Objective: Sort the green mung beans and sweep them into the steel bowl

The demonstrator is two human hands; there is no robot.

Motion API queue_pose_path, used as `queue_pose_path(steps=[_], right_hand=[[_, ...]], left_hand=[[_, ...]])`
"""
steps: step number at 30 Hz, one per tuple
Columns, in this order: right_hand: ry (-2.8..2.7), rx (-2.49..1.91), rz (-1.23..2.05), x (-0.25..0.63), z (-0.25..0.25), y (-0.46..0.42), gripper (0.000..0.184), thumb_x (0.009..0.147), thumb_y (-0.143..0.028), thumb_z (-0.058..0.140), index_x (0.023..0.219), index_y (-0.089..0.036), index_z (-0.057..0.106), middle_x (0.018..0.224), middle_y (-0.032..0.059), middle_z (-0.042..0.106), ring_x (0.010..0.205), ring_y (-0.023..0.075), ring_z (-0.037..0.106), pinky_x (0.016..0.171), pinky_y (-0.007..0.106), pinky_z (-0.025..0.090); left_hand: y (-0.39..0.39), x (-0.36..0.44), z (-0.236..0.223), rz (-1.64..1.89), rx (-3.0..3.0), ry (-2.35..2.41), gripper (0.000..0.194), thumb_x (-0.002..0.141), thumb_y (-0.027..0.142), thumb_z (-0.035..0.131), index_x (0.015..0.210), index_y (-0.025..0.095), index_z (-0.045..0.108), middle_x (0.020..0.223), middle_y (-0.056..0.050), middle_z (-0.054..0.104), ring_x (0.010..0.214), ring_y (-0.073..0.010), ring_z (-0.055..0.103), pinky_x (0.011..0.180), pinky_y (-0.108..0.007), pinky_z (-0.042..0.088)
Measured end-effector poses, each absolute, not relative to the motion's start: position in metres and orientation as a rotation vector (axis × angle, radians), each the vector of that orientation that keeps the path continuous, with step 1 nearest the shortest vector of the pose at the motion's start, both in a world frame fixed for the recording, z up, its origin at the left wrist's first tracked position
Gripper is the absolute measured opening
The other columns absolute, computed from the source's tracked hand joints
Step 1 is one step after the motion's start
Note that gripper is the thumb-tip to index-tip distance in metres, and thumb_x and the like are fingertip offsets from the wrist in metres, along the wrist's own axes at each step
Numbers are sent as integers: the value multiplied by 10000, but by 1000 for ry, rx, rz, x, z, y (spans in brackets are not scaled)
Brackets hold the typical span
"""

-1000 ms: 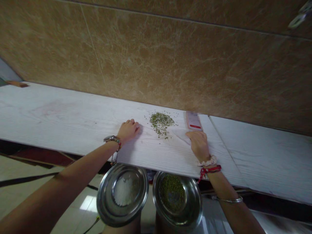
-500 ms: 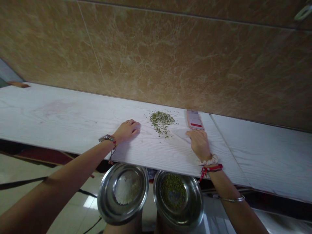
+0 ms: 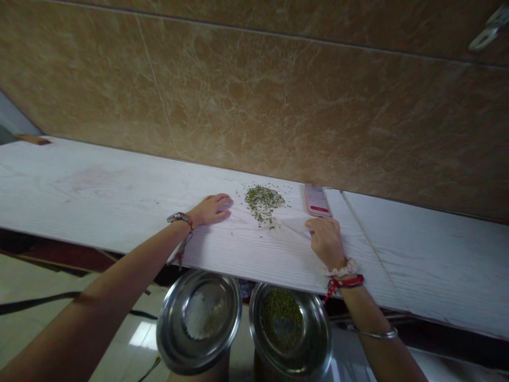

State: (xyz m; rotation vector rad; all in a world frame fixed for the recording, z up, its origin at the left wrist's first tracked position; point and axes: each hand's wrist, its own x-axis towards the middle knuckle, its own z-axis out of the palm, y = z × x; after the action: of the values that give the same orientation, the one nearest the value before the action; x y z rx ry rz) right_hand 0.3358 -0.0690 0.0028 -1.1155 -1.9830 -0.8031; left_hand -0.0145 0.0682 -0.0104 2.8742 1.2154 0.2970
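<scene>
A loose patch of small green beans point(image 3: 264, 201), like mung beans, lies on the white wood-grain tabletop point(image 3: 222, 244). My left hand point(image 3: 210, 209) rests palm down left of the beans, thumb apart from the fingers, holding nothing. To their right, my right hand point(image 3: 326, 241) is closed, fingers curled and thumb side toward the beans. A pale, faint shape shows by its fingertips; I cannot make out what it is. Below the table edge are two steel bowls. The left bowl point(image 3: 169, 339) contains white grains point(image 3: 201, 315), the right bowl point(image 3: 318, 345) green beans point(image 3: 280, 313).
A phone point(image 3: 317, 200) with a lit screen lies just beyond my right hand, against the brown marbled wall point(image 3: 254, 106). A brown block point(image 3: 34, 139) sits at the far left end. A seam crosses the tabletop right of the phone.
The view has tilted slightly, so the table sits a little lower. Both hands keep about the same places beside the beans, with the left fingers slightly straighter.
</scene>
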Motion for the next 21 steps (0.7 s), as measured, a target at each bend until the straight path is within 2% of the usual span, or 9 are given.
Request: queue_pose_path(steps=[10,21], right_hand=[[-1995,-1126,-849,336,5,-70,229,843,-36,447,859,-211,594,764,17,690,765,167,588,792,318,383],[-2009,-1109,-764,338,2,-70,277,850,-38,428,899,-221,630,817,23,697,820,170,601,841,336,389]], left_hand=[[72,-18,-17,327,2828,1242,487,920,443,381,1276,137,511,1376,-126,503,1249,-251,477,1049,-393,373],[68,-14,-12,402,2803,1249,430,913,379,396,1235,145,560,1330,-110,550,1215,-220,508,1044,-350,392]])
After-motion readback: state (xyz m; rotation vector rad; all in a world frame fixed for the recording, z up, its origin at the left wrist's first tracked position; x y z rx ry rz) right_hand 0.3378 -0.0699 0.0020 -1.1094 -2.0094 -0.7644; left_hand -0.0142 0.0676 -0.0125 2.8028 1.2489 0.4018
